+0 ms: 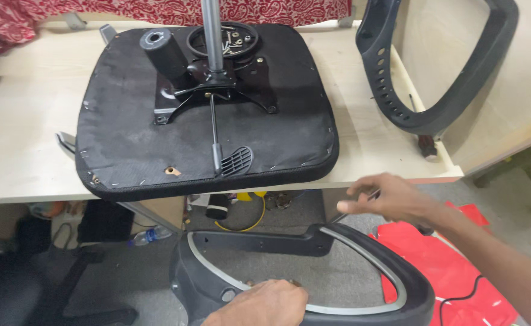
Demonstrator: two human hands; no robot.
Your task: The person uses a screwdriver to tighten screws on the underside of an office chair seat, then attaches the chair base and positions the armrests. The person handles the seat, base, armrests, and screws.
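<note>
An upturned black chair seat lies on the pale table, its metal mechanism plate and grey gas-lift rod pointing up. Below the table edge I hold a black armrest loop with a silver inner band. My left hand grips its lower rim. My right hand hovers above its upper corner, fingers pinched on a thin dark tool shaft whose tip is hidden.
A second black armrest loop leans on the table's right end by a wooden panel. Loose screws sit in a ring on the seat. Red cloth, a black cable, a yellow cord and a bottle lie on the floor.
</note>
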